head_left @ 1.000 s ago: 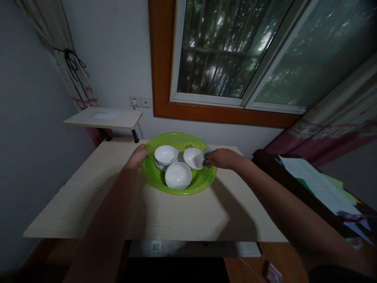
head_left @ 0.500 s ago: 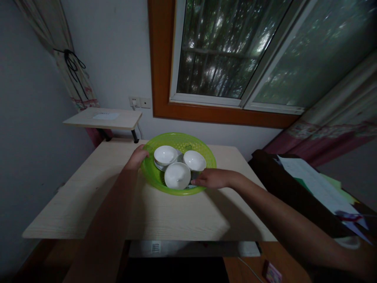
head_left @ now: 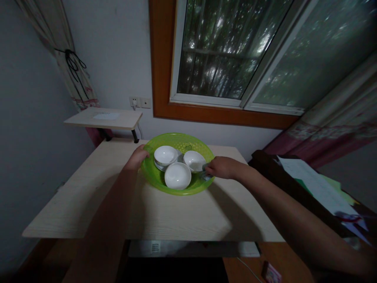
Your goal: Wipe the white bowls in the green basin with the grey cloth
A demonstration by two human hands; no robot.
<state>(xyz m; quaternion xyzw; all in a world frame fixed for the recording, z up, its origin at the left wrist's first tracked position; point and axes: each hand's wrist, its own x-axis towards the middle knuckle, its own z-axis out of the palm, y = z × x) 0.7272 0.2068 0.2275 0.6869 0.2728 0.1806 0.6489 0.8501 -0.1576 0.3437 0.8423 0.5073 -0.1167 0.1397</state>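
Observation:
A round green plastic basket (head_left: 176,192) with a perforated wall sits on the pale wooden table. Inside it are white bowls: one at the left (head_left: 165,154) resting on other white dishware, one at the right (head_left: 194,160), and one nearest me (head_left: 178,176). My left hand (head_left: 139,156) grips the basket's left rim. At the right side of the basket, my right hand (head_left: 220,168) is closed on a small greyish, blurred object (head_left: 206,175), whose kind I cannot make out. It hangs just inside the right rim, beside the right bowl.
A small raised shelf (head_left: 103,118) with a paper on it stands at the table's back left. Behind the table (head_left: 176,220) are a wall socket (head_left: 140,102) and a window. A dark brown piece of furniture bearing papers (head_left: 318,188) is at the right.
My right hand has moved right and slightly up, from beside the front bowl to the basket's right rim, carrying the greyish object. My left hand stays on the left rim.

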